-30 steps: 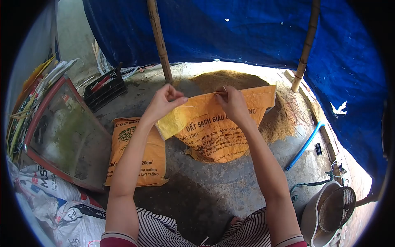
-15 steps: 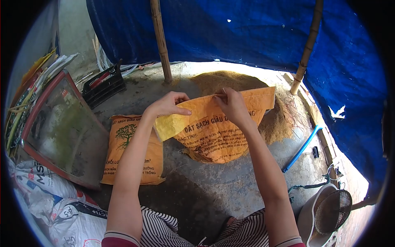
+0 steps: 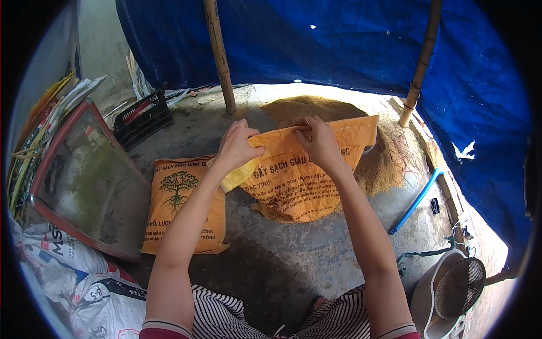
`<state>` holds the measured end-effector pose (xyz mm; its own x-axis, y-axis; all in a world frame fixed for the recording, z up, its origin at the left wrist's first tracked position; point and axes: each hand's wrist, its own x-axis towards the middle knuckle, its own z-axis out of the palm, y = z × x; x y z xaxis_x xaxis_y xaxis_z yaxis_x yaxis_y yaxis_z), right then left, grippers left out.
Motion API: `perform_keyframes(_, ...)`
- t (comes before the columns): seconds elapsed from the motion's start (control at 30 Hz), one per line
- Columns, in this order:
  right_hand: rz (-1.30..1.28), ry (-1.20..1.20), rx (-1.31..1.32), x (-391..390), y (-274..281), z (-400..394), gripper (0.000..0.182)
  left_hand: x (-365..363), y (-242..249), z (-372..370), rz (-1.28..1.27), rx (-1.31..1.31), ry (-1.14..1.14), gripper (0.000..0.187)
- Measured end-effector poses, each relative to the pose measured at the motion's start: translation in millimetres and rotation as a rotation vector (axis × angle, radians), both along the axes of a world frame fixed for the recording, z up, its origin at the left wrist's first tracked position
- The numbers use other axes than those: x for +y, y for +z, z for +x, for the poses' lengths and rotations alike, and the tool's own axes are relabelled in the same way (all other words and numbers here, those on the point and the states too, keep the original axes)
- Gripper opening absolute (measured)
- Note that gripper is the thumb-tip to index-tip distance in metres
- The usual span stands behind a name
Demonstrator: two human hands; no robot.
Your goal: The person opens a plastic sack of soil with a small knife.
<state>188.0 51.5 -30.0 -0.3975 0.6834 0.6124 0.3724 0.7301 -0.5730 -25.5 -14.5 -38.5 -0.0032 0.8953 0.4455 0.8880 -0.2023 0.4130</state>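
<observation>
An orange printed bag [image 3: 305,195] hangs between my hands, its top edge folded over and a yellow patch showing at its left end. My left hand [image 3: 239,148] grips the bag's upper left corner, fingers bent around the edge. On the top edge near the middle, my right hand [image 3: 317,141] pinches the material between thumb and fingers. A second orange bag [image 3: 183,203] with a tree print lies flat on the concrete floor, partly behind my left forearm. Behind the held bag is a brown grainy heap [image 3: 384,169].
A red-framed panel [image 3: 84,181] and white sacks [image 3: 107,299] are at the left, with a black crate [image 3: 144,120] farther back. Bamboo poles [image 3: 221,62] stand before a blue tarp [image 3: 316,45]. A blue tube [image 3: 416,201] and a bucket [image 3: 432,294] with a sieve [image 3: 460,287] are right.
My left hand has turned and shifted slightly up along the bag's left corner, its fingers now curled over the edge. My right hand keeps its pinch with little movement.
</observation>
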Motion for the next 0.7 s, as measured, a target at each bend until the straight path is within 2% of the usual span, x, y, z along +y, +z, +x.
perform_keyframes(0.07, 0.018, -0.040, -0.108, -4, 4, 3, 0.023, 0, 2, -5, -0.038, -0.021, -0.035, 0.040)
perform_keyframes(0.27, -0.007, -0.095, -0.216, -4, 11, 7, 0.028, -7, 13, -17, -0.163, -0.123, -0.110, 0.030)
perform_keyframes(0.53, 0.028, -0.126, -0.235, -3, 10, 9, 0.025, -4, 14, -17, -0.200, -0.126, -0.101, 0.028)
perform_keyframes(0.6, 0.033, -0.136, -0.252, -5, 8, 9, 0.026, -2, 9, -18, -0.115, -0.131, -0.117, 0.027)
perform_keyframes(0.67, 0.056, -0.119, -0.087, -13, 10, 6, 0.031, -5, 10, -24, -0.146, -0.179, -0.126, 0.030)
perform_keyframes(0.7, 0.057, -0.113, -0.086, -17, 16, 4, 0.031, -7, 12, -26, -0.181, -0.228, -0.140, 0.035)
